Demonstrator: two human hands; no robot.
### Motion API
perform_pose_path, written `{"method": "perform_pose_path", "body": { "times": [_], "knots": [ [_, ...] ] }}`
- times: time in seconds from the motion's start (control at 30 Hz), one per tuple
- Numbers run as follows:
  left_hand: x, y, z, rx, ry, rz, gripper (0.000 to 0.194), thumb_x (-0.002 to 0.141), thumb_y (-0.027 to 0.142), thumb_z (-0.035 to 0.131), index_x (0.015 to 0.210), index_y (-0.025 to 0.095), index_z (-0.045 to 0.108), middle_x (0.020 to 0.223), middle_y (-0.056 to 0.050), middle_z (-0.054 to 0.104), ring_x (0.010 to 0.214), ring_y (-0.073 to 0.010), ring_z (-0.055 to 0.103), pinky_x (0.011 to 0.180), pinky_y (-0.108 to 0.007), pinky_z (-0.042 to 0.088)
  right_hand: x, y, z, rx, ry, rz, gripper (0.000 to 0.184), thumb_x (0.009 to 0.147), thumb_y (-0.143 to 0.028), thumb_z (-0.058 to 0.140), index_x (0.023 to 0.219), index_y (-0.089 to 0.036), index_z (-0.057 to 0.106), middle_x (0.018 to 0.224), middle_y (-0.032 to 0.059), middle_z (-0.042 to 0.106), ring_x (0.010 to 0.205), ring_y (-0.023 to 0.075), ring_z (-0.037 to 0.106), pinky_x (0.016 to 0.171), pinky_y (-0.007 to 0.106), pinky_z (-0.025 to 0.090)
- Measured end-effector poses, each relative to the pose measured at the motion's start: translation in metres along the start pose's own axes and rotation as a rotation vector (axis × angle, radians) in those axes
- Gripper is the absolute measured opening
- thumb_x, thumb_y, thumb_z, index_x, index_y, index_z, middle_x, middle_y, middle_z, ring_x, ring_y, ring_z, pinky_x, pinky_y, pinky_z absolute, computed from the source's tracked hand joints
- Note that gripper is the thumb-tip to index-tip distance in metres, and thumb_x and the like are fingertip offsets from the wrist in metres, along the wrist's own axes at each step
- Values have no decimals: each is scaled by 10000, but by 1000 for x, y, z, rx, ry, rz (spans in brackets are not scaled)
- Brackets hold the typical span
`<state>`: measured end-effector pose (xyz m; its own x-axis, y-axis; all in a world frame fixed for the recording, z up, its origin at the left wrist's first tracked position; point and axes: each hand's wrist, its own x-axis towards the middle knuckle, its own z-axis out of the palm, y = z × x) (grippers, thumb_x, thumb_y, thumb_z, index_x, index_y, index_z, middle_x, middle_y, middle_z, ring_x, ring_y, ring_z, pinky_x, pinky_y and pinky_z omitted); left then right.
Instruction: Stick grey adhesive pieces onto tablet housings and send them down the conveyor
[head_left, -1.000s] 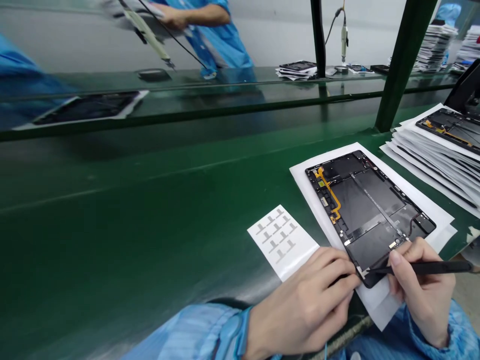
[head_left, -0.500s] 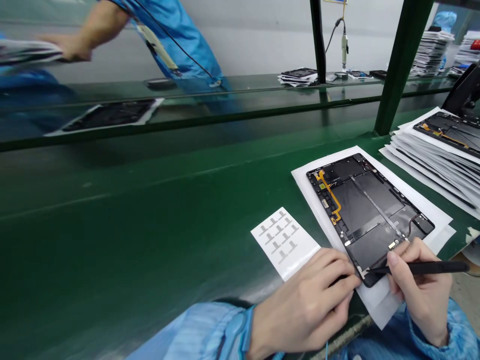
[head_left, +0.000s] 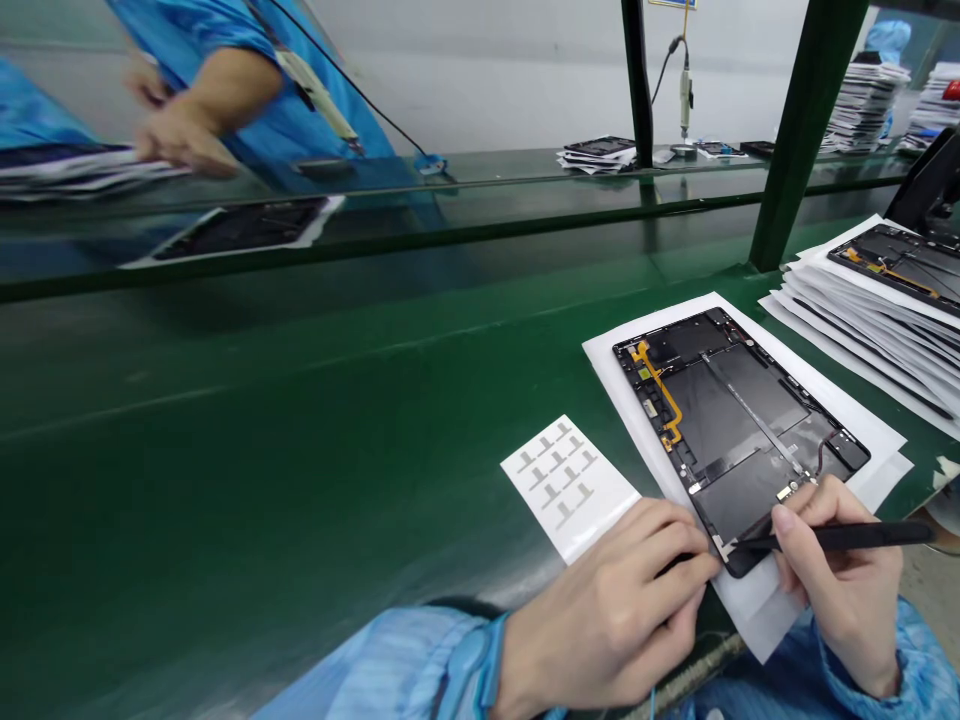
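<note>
An opened tablet (head_left: 727, 430) lies face down on a white sheet (head_left: 750, 340), showing black inner panels and an orange flex cable. My left hand (head_left: 607, 610) grips its near corner, with the fingers against the edge. My right hand (head_left: 840, 590) holds black tweezers (head_left: 840, 537), whose tip is at that same corner. The hands hide the tablet's lowest corner. To the left of the tablet, close to my left hand, lies a white label sheet (head_left: 570, 488) with several grey T-shaped stickers.
The parts sit on a green conveyor belt (head_left: 262, 400). At right is a stack of white sheets (head_left: 877, 330) with another tablet on top. A green post (head_left: 802, 150) stands behind it. Further back are a hanging electric screwdriver (head_left: 684, 100) and a co-worker's blue-sleeved arm (head_left: 210, 110).
The co-worker's hand has carried a stack of sheets to the left. My hands and the tweezers have barely moved.
</note>
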<state>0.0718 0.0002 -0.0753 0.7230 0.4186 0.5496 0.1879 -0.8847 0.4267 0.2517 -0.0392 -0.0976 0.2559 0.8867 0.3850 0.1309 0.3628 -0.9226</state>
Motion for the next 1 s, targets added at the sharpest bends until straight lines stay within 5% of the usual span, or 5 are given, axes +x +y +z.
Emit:
{"method": "perform_pose_path", "body": {
  "times": [1.0],
  "knots": [
    [0,6,0,108,-25,38,242,885,28,420,1080,11,563,778,-124,636,789,-237,564,687,-356,549,-2,-3,1,-60,9,-60,290,886,-122,583,620,-178,484,570,-46,462,522,82,461,494,214,351]
  ]
}}
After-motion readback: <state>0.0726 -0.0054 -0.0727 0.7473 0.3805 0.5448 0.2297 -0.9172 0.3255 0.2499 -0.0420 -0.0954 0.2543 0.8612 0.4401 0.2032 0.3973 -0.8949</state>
